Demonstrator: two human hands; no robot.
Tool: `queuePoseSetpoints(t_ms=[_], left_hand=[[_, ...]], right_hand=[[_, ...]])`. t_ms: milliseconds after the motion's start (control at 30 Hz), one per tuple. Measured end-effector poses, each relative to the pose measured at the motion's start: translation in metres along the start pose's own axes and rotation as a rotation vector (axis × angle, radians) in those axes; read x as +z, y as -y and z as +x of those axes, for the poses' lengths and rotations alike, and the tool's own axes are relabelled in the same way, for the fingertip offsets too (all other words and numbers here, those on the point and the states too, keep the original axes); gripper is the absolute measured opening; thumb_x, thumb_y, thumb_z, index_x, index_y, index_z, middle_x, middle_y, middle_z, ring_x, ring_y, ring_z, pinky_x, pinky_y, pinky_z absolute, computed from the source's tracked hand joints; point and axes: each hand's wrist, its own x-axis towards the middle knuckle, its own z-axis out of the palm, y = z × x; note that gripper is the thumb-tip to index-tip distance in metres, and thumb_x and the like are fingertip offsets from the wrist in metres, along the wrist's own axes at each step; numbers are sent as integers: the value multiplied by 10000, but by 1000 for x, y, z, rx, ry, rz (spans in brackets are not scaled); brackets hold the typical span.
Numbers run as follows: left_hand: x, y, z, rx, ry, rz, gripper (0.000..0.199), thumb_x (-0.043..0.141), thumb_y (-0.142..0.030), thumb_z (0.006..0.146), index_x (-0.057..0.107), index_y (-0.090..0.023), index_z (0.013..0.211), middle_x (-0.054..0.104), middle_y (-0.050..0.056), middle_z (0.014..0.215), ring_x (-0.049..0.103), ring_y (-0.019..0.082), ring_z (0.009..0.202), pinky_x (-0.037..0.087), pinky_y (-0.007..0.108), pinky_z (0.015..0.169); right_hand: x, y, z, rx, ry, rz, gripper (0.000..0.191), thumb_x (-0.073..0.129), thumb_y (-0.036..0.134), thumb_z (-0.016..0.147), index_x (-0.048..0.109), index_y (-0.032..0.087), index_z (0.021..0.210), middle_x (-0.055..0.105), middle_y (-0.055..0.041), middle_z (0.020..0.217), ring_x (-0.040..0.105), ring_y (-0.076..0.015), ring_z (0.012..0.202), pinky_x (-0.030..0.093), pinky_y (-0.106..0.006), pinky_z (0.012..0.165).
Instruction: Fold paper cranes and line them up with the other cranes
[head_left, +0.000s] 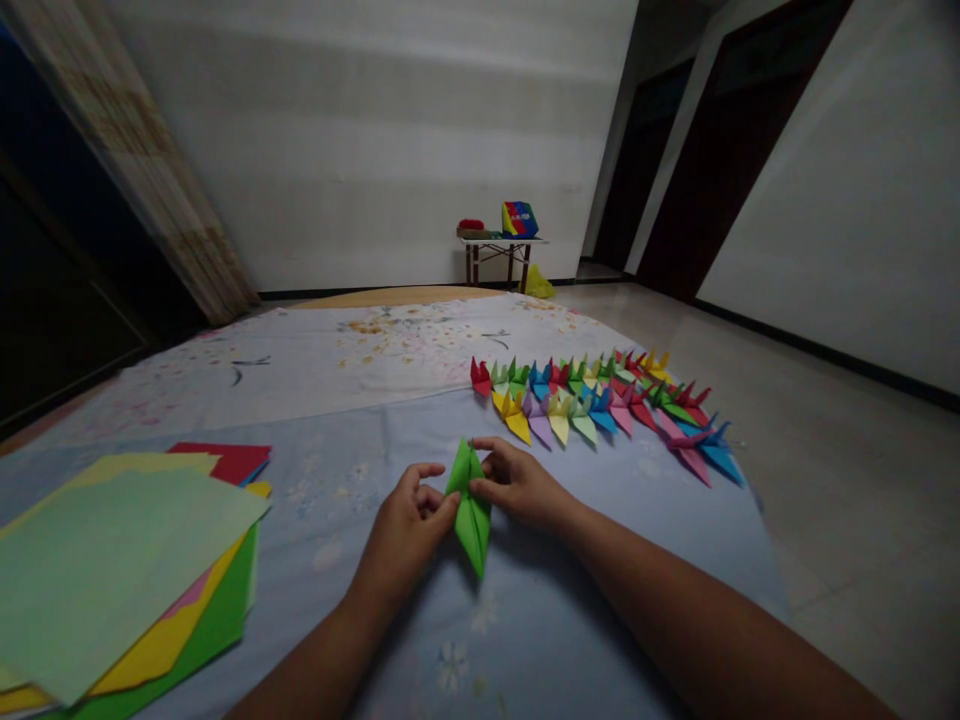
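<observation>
A green folded paper (472, 525), a long diamond with a slit down its middle, is held just over the blue cloth between both hands. My left hand (412, 518) pinches its left edge, thumb in front, index finger raised away from the paper. On the other side, my right hand (525, 483) grips the right edge near the top, with its thumb on the paper's face and the other fingers behind. The lower point hangs toward me. What the rear fingers touch is partly hidden.
Rows of colourful folded paper cranes (559, 410) stand at the right of the table. To the left lies a stack of coloured paper sheets (127, 540). A flowered blue tablecloth (322, 590) covers the near table. A small table (499, 243) holding bags stands by the far wall.
</observation>
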Motion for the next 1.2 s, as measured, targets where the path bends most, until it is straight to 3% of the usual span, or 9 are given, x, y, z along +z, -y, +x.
queuePoseSetpoints(t_ms=[233,400,500,633,833,1200], left_hand=[[-4,-3,-6,123,-11,591,221,503,-327,794,448,-200,966,547,-28,674,564,172,623,397,262,575],[-8,-3,-3,365,-14,842,105,515,-286,812,542,-193,769,560,38,818,541,206,818,414,316,740],[-5,-9,-7,440,15,959,140,475,-237,846,606,-190,832,581,55,870,532,206,838,405,334,772],[5,-19,-20,451,65,1058,244,407,-223,882,622,-186,990,627,74,970,537,228,903,388,387,820],[21,-29,-40,341,163,1172,367,371,-286,888,562,-131,1161,607,135,1148,532,281,1016,369,451,855],[29,-29,-43,280,186,1176,447,347,-356,885,537,-99,1199,550,167,1238,457,297,1152,306,470,954]], right_hand=[[4,6,-5,18,25,-441,476,578,192,747,451,197,1206,514,46,674,480,-98,606,359,-209,582],[11,7,-6,-99,-50,-806,470,578,237,757,476,167,1211,587,-56,876,488,-186,844,358,-296,771],[11,6,-5,-125,-77,-916,468,580,289,762,490,156,1201,581,-90,971,464,-214,917,331,-335,834],[7,6,-5,-104,-85,-932,508,595,325,754,481,133,1210,600,-89,934,482,-208,859,341,-320,789],[6,8,-4,-104,-81,-856,436,592,266,762,503,157,1174,635,-37,783,517,-183,787,346,-284,746],[4,3,-1,-83,-105,-819,343,588,274,753,558,158,1074,626,-24,743,519,-163,753,355,-263,721]])
